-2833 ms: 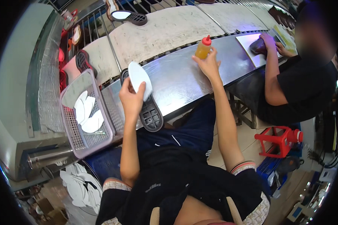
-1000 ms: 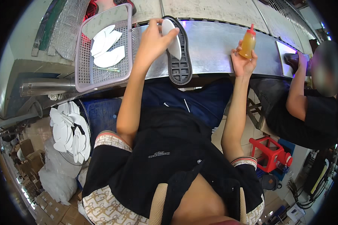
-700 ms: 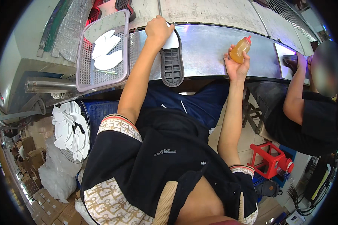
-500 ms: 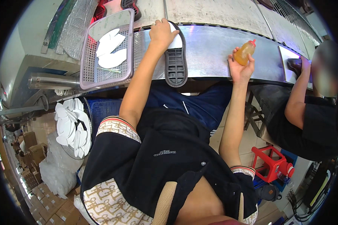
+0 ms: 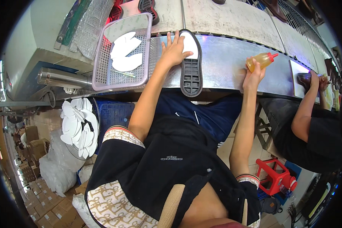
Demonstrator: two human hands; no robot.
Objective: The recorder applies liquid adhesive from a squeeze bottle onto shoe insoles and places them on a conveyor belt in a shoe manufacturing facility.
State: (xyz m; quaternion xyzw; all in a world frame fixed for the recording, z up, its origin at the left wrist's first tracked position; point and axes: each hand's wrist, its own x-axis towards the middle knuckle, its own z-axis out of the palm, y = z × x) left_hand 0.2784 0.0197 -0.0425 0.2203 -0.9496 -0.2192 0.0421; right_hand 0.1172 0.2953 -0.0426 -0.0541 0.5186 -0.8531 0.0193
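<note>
Black rubber-like shoe sole point(image 5: 191, 78), taken as landmark, lies on the metal bench point(image 5: 224, 72) with its long axis running near to far and a white pad point(image 5: 189, 45) in its far half; left hand point(image 5: 173, 53) is the nearer one, fingers spread and grasping nothing, at the sole's left edge with the thumb reaching over the pad. Right hand point(image 5: 253, 79), well to the sole's right, is wrapped around an amber-filled squeeze bottle point(image 5: 261, 60) (tipped nearly level, red nozzle point(image 5: 274, 56) pointing away from the sole).

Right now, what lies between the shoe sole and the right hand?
A stretch of metal tabletop separates the shoe sole and the right hand in the head view.
</note>
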